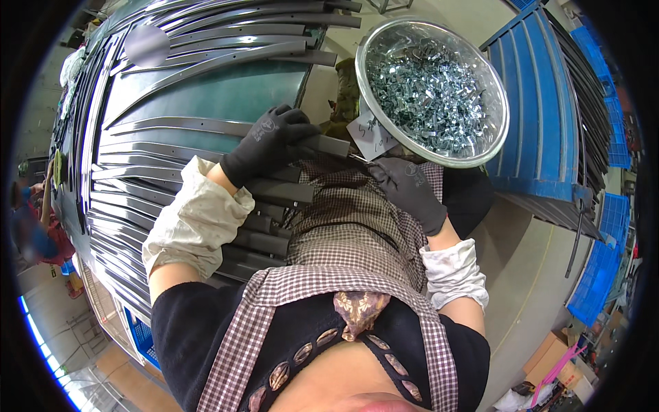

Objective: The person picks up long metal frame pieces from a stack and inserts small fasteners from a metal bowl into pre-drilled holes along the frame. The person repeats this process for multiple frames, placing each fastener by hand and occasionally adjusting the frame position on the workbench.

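Note:
My left hand [270, 141], in a dark grey glove, is closed around a long dark strip [332, 145] near its end, just above my lap. My right hand [410, 189], gloved alike, pinches a small shiny metal piece [360, 158] close to that end; its exact kind is too small to tell. Many similar dark strips [161, 147] lie side by side on the table to the left, some with small holes near their ends. Just beyond my right hand stands a clear round tub [503, 127] holding a heap of small metal clips [429, 89].
A white paper tag [372, 136] with handwriting leans against the tub. On the right stands a blue ribbed metal rack [532, 103] loaded with dark strips, with blue crates [594, 275] beyond. Another person [42, 230] is at the far left. Cardboard boxes [549, 353] sit at lower right.

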Demonstrator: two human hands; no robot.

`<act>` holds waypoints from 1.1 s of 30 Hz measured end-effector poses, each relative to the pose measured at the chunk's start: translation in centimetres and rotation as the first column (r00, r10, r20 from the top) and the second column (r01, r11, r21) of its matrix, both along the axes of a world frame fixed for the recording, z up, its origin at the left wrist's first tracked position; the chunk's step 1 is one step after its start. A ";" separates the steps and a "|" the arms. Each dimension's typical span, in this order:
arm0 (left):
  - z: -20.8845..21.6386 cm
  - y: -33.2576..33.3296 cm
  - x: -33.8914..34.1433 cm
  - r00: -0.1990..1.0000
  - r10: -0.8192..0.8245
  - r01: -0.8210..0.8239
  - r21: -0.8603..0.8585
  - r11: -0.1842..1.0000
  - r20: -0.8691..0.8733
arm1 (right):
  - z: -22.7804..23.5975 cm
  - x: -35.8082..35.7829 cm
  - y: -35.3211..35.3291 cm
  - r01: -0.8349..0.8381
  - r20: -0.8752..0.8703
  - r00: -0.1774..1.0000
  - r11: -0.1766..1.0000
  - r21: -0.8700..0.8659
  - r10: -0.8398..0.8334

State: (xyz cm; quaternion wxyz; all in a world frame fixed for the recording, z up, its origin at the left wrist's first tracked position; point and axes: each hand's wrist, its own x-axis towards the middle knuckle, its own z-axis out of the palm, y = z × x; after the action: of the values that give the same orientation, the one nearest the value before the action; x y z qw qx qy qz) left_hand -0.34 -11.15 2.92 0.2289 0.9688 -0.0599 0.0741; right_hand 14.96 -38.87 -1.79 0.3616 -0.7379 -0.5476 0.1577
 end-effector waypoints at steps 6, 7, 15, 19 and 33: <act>0.0 -0.1 0.0 0.998 -0.056 0.055 0.057 0.997 0.010 | 0.8 0.5 2.3 -0.100 0.175 0.982 0.981 0.163 0.071; 0.0 -0.1 0.1 0.997 -0.071 0.070 0.063 0.996 0.003 | 1.1 0.3 2.8 -0.100 0.229 0.970 0.990 0.095 0.076; -1.9 0.3 -0.3 0.991 -0.118 0.104 0.187 0.977 0.069 | 0.7 1.4 1.9 -0.158 0.305 0.942 0.987 0.026 0.143; -2.4 0.1 -1.0 0.998 0.046 -0.044 -0.064 0.997 0.030 | 1.2 6.7 -2.6 -0.130 0.645 0.736 0.978 -0.165 0.207; 6.2 -3.3 -7.5 0.965 -0.141 0.110 -0.145 0.983 -0.223 | -6.7 17.1 -1.9 0.300 0.527 0.848 0.864 -0.405 -0.047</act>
State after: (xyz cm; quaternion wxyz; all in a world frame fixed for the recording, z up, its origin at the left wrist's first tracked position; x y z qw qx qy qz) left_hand -7.84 -14.48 9.17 0.3018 0.9478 -0.0891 -0.0507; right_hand 32.10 -40.73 -8.51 0.0291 -0.8664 -0.4955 0.0553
